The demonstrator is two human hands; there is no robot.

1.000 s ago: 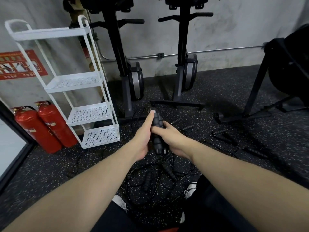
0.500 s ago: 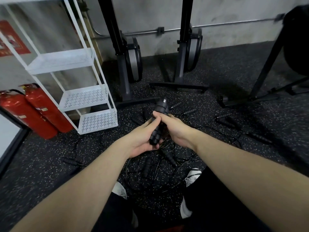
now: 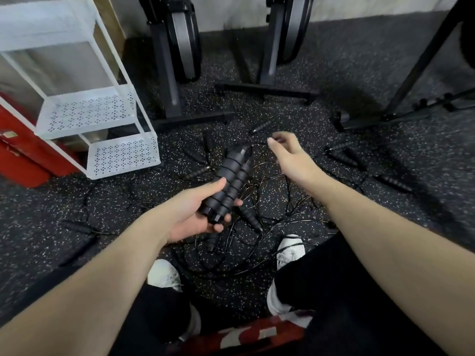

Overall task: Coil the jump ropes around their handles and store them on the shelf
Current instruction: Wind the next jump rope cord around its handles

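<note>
Left hand [image 3: 195,214] is gripping the coiled jump rope [image 3: 227,183] near its lower end, thumb lying over the top and fingers curling underneath. Right hand [image 3: 293,160] is hanging released above the floor, fingers loosely spread and holding nothing, just to the right of the bundle's upper tip and apart from it.

The bundle is sitting above the speckled floor [image 3: 334,73], between the two hands and over the loose ropes. It is tilting upward and to the right. Two black ribbed handles are lying side by side, and a thin black cord is wrapping round both in evenly spaced turns.

The white shelf [image 3: 120,156] is standing to the left of the bundle, with its lowest perforated tray nearest the left hand and a second tray above it. Open floor is lying between the shelf's front edge and the bundle. A red fire extinguisher [image 3: 23,155] is resting behind the shelf's left side.

Loose jump ropes [image 3: 246,217] are lying tangled on the floor beneath the hands, with more handles [image 3: 341,156] scattering to the right. Machine bases [image 3: 264,89] are bordering the far side. White shoes [image 3: 290,250] are showing below the tangle.
</note>
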